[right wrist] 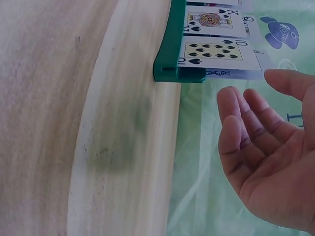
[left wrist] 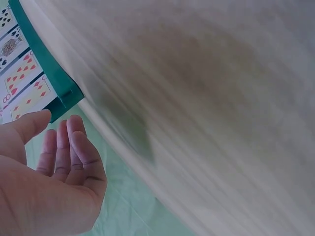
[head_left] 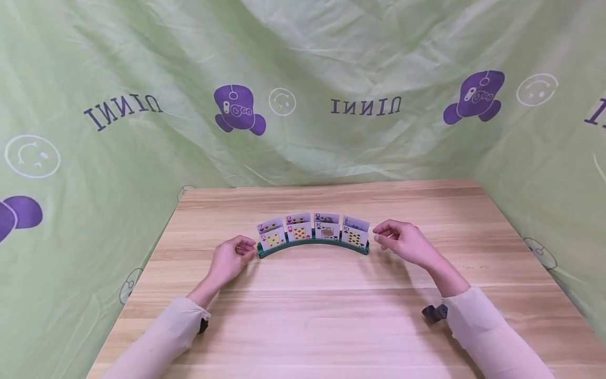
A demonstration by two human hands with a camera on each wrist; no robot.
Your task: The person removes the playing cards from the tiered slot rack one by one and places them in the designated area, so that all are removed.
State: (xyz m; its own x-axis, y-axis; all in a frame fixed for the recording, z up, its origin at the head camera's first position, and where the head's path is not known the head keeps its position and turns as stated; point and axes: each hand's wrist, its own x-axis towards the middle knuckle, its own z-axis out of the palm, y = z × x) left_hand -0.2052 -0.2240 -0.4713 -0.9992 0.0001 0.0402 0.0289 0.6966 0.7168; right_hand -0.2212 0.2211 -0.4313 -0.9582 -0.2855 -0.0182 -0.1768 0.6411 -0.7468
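A curved green card holder (head_left: 312, 241) stands on the table and bears two rows of upright playing cards. In the front row are a diamonds card (head_left: 273, 239), an eight of hearts (head_left: 300, 232), a king of spades (right wrist: 209, 19) and a ten of spades (right wrist: 216, 53). Partly hidden behind them stand several more cards, among them a nine (head_left: 298, 217) and a queen (head_left: 326, 217). Beside the holder's left end is my left hand (head_left: 232, 258), its fingers loosely bent around nothing. At the opposite end, my right hand (head_left: 402, 239) hovers just off the cards, likewise holding nothing.
The wood-grain table (head_left: 307, 316) reaches back to a green printed curtain (head_left: 307, 147), which also hangs along both sides. A dark device (head_left: 434, 313) sits at my right wrist, and a black one (head_left: 203, 325) shows at the left cuff.
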